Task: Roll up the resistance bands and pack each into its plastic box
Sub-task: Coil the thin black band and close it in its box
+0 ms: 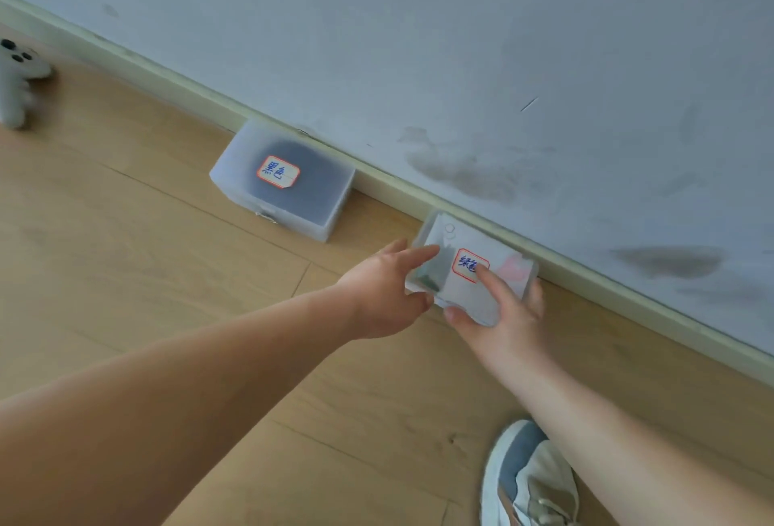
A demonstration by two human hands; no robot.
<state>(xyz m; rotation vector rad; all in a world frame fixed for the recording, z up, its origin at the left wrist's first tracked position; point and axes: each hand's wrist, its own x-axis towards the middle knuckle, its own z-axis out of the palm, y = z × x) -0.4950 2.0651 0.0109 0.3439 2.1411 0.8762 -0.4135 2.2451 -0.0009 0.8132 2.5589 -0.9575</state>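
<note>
Two translucent plastic boxes sit on the wooden floor against the skirting board. The left box is closed, has a red-edged handwritten label, and shows a dark shape inside. The right box carries a similar label and shows something green at its left end. My left hand holds the right box's left end, fingers on the lid and thumb at the front edge. My right hand grips its right front part, index finger lying across the lid onto the label, thumb at the front edge.
A grey-blue wall with dark smudges rises behind the boxes. A small white plush toy stands at the far left on the floor. A sneaker shows at the bottom right. Bare wooden floor stretches to the left.
</note>
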